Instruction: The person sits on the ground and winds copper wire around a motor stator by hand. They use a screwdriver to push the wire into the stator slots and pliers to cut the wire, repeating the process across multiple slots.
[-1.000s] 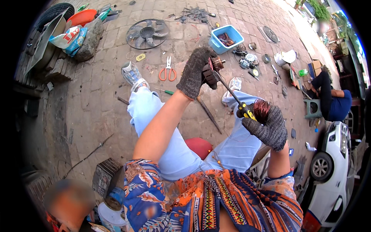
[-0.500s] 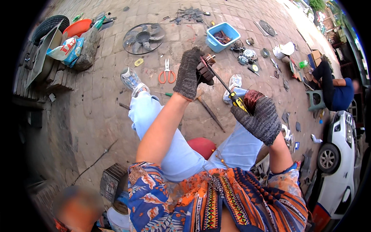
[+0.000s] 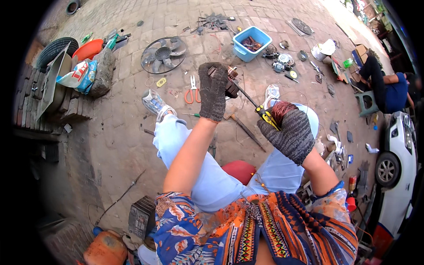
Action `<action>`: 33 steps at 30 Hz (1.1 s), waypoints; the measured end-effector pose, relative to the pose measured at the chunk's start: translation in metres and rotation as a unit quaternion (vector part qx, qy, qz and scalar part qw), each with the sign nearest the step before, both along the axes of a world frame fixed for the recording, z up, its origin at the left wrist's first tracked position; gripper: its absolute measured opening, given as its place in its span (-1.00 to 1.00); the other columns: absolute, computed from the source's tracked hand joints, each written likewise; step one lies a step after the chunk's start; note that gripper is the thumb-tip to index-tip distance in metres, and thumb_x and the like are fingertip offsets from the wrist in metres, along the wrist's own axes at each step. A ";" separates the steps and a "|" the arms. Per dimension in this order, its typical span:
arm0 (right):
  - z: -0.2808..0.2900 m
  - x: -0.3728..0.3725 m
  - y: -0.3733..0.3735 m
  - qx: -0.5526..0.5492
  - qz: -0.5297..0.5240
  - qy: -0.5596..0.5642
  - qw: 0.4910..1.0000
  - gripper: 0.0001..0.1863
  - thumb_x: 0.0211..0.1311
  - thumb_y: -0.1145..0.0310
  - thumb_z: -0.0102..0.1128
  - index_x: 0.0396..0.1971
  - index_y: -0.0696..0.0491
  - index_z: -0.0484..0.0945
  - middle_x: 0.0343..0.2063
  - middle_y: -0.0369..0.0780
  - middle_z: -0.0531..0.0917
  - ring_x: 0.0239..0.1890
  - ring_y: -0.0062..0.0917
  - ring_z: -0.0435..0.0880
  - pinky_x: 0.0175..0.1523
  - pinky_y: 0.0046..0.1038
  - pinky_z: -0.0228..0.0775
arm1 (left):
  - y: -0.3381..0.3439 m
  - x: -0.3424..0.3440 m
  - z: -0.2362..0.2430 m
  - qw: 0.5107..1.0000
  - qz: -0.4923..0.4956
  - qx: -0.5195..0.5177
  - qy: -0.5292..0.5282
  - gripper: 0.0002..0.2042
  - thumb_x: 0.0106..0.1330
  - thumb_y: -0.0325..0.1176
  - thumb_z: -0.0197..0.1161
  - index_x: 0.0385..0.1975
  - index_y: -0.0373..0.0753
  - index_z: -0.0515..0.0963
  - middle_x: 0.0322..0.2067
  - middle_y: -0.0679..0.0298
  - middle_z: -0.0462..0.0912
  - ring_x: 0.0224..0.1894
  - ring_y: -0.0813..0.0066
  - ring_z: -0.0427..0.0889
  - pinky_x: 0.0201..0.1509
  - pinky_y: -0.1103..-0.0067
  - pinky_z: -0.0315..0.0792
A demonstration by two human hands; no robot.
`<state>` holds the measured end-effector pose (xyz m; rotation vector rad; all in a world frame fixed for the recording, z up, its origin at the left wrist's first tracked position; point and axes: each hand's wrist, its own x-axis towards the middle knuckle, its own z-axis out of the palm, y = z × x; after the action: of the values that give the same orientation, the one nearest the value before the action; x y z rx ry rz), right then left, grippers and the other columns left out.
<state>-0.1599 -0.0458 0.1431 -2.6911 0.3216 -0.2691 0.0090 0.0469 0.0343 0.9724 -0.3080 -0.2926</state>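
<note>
My left hand (image 3: 212,99), in a dark knitted glove, is closed around a dark motor part (image 3: 231,90) with copper at its top end. My right hand (image 3: 290,138), gloved alike, grips a screwdriver (image 3: 267,117) with a yellow and black handle. Its shaft slants up and left to the motor part; whether the tip touches is hard to see. A bundle of thin copper wire (image 3: 284,108) sits at the right hand, beside the handle. On the ground below lie a hammer (image 3: 248,132) and orange-handled pliers (image 3: 192,93).
A blue basin (image 3: 252,43) with copper scraps stands ahead. Fan wheels (image 3: 163,54) and motor parts (image 3: 282,62) lie around it. At left are a tyre (image 3: 55,51) and an orange basin (image 3: 88,49). A person (image 3: 395,90) sits at right near a white car (image 3: 399,150).
The view has shifted, and the blurred person at lower left is out of sight; an orange container shows there. My left hand has turned slightly around the motor part. Both grips stay.
</note>
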 end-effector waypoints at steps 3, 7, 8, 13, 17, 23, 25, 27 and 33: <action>-0.001 0.003 -0.001 0.019 -0.007 -0.002 1.000 -0.73 -0.01 0.16 0.28 -0.53 0.08 0.56 -0.68 -0.11 0.48 -0.60 -0.27 0.51 -0.49 -0.32 0.30 | 0.000 0.007 0.001 0.999 0.028 0.008 -0.023 -0.72 0.30 -0.08 0.04 -0.18 -0.13 0.36 -0.51 0.33 0.36 -0.53 0.51 0.45 -0.51 0.56 0.44; -0.028 0.004 -0.014 0.054 0.043 -0.095 0.993 -0.73 -0.04 0.21 0.27 -0.33 0.01 0.61 -0.57 -0.16 0.56 -0.52 -0.29 0.55 -0.42 -0.34 0.38 | 0.012 -0.003 0.029 0.971 -0.137 -0.092 0.175 -0.66 0.30 0.05 -0.05 -0.30 -0.13 0.34 -0.68 0.43 0.18 -0.69 0.60 0.23 -0.59 0.63 0.29; -0.028 0.004 -0.013 0.060 0.038 -0.080 0.994 -0.74 -0.04 0.22 0.27 -0.33 0.02 0.61 -0.55 -0.16 0.57 -0.51 -0.29 0.56 -0.42 -0.35 0.39 | 0.013 -0.003 0.026 0.970 -0.134 -0.096 0.180 -0.65 0.30 0.06 -0.07 -0.32 -0.13 0.33 -0.70 0.45 0.15 -0.70 0.61 0.20 -0.60 0.64 0.26; -0.046 0.005 -0.015 0.120 0.045 -0.101 0.987 -0.75 -0.04 0.26 0.29 -0.33 0.03 0.61 -0.50 -0.16 0.59 -0.47 -0.29 0.58 -0.36 -0.37 0.42 | 0.012 -0.001 0.023 0.961 -0.155 -0.107 0.203 -0.63 0.31 0.08 -0.13 -0.40 -0.12 0.35 -0.64 0.44 0.21 -0.64 0.60 0.22 -0.55 0.60 0.28; -0.063 0.010 -0.016 0.126 0.042 -0.128 0.983 -0.75 -0.05 0.29 0.32 -0.33 0.04 0.61 -0.46 -0.18 0.62 -0.42 -0.33 0.61 -0.30 -0.41 0.45 | 0.017 0.018 -0.011 0.933 -0.241 -0.152 0.220 -0.60 0.29 0.10 -0.13 -0.31 -0.15 0.40 -0.52 0.34 0.41 -0.50 0.50 0.41 -0.49 0.50 0.34; -0.083 0.016 -0.031 0.145 0.070 -0.102 0.982 -0.75 -0.05 0.32 0.33 -0.33 0.08 0.61 -0.39 -0.18 0.64 -0.36 -0.36 0.62 -0.22 -0.43 0.47 | 0.018 0.020 -0.015 0.914 -0.308 -0.131 0.229 -0.50 0.21 0.14 -0.10 -0.31 -0.24 0.47 -0.51 0.21 0.53 -0.49 0.33 0.53 -0.54 0.41 0.35; -0.082 0.016 -0.027 0.170 0.072 -0.105 0.977 -0.75 -0.05 0.32 0.33 -0.33 0.08 0.61 -0.39 -0.18 0.64 -0.35 -0.35 0.62 -0.21 -0.43 0.47 | 0.020 0.024 -0.030 0.901 -0.307 -0.172 0.253 -0.49 0.20 0.15 -0.09 -0.32 -0.26 0.48 -0.51 0.20 0.53 -0.50 0.28 0.53 -0.57 0.40 0.35; -0.087 0.011 -0.027 0.151 0.064 -0.124 0.979 -0.75 -0.05 0.32 0.33 -0.33 0.08 0.61 -0.38 -0.18 0.64 -0.34 -0.34 0.62 -0.21 -0.43 0.47 | 0.017 0.019 -0.018 0.905 -0.283 -0.160 0.273 -0.48 0.19 0.16 -0.08 -0.32 -0.25 0.48 -0.50 0.19 0.54 -0.50 0.25 0.54 -0.57 0.38 0.37; -0.094 0.013 -0.029 0.098 0.060 -0.131 0.985 -0.75 -0.04 0.38 0.33 -0.31 0.09 0.58 -0.38 -0.19 0.63 -0.34 -0.39 0.62 -0.20 -0.45 0.45 | 0.020 0.011 0.008 0.903 -0.292 -0.082 0.305 -0.48 0.17 0.20 -0.03 -0.29 -0.21 0.48 -0.43 0.18 0.57 -0.45 0.24 0.57 -0.45 0.37 0.45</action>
<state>-0.1473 -0.0745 0.0488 -2.4330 0.1005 -0.5220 0.0198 0.0664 0.0419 0.5584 -0.0353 -1.0804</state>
